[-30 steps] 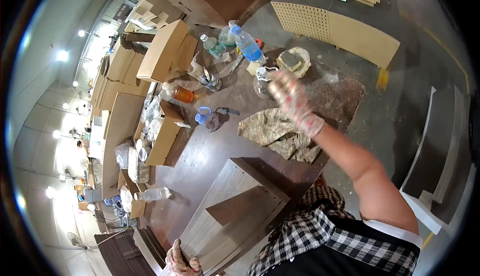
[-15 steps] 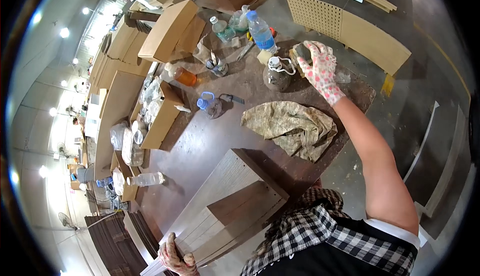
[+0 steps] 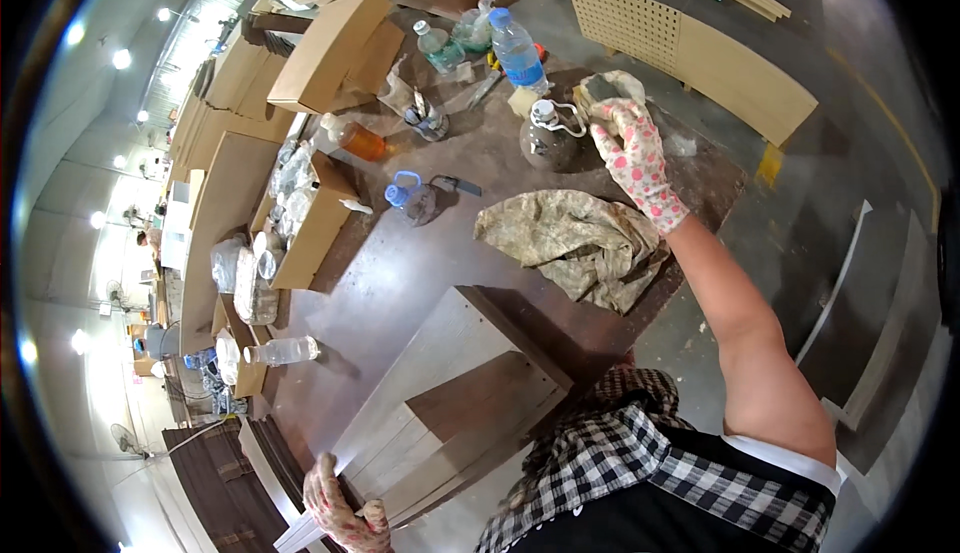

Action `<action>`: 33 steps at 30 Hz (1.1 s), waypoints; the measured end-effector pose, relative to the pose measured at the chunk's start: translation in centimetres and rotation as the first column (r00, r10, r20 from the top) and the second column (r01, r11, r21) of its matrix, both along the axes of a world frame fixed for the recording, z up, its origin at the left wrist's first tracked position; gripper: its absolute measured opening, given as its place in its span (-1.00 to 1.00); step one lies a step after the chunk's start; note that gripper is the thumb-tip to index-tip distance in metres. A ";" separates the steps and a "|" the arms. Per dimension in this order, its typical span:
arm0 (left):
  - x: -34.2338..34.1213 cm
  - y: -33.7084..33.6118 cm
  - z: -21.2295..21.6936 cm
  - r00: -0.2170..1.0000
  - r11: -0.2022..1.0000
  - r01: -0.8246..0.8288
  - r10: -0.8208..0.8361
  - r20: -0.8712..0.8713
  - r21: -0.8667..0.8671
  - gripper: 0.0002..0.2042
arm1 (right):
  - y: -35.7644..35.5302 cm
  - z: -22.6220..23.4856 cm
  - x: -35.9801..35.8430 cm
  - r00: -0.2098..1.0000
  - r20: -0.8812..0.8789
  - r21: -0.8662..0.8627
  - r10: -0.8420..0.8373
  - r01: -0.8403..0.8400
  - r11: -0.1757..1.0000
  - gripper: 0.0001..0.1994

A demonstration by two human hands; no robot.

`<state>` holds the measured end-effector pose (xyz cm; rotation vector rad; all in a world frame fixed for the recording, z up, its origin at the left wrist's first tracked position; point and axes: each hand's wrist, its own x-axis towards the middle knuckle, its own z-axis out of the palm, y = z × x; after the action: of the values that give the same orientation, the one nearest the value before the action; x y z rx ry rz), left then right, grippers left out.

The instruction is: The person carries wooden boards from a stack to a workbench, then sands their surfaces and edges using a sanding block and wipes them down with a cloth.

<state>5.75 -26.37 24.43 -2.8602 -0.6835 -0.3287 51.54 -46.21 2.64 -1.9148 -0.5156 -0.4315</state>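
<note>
In the upper right of the frame, the right hand (image 3: 632, 158), in a white glove with pink dots, reaches far out over the dark brown bench (image 3: 400, 273) and rests its fingers on a grey sanding sponge (image 3: 606, 88) that lies on a pale rag at the far edge; the fingers are curled down onto the sponge, but whether they actually pinch it I cannot tell. Just left of that hand stands a squat clear jug (image 3: 548, 138) with a white cap and loop handle, and beyond it a tall water bottle (image 3: 518, 50) with a blue cap. Below the hand, nearer the person, a crumpled stained cloth (image 3: 575, 243) lies on the bench. At the bottom left of the frame the left hand (image 3: 340, 503), gloved the same way, is closed around the near corner of a grey-brown wooden cabinet piece (image 3: 450, 393) lying on the bench.
</note>
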 end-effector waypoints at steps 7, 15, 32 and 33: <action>2.6 -0.9 0.2 0.998 0.997 0.037 -0.041 -0.056 -0.061 -0.22 | -2.1 -1.8 -10.1 0.955 -0.230 -0.532 0.186 -0.283 0.798 -0.70; 2.5 -1.1 -0.1 1.000 1.000 -0.002 0.001 -0.018 -0.020 -0.20 | 3.5 0.4 -14.6 0.842 -0.129 -0.077 0.524 -0.535 0.841 -0.72; 1.8 -0.5 -1.1 0.999 0.999 -0.018 0.020 0.041 -0.033 -0.22 | 2.9 -3.9 -16.6 0.801 -0.406 -0.432 0.441 -0.593 0.680 -0.76; 2.3 -0.6 -1.6 0.999 0.999 -0.011 0.012 0.042 -0.033 -0.22 | 3.2 -3.8 -15.7 0.804 -0.405 -0.432 0.435 -0.587 0.685 -0.76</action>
<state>8.04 -26.93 22.80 -2.8865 -0.7190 -0.3805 35.80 -42.97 -1.17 -2.1893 -1.0441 0.4027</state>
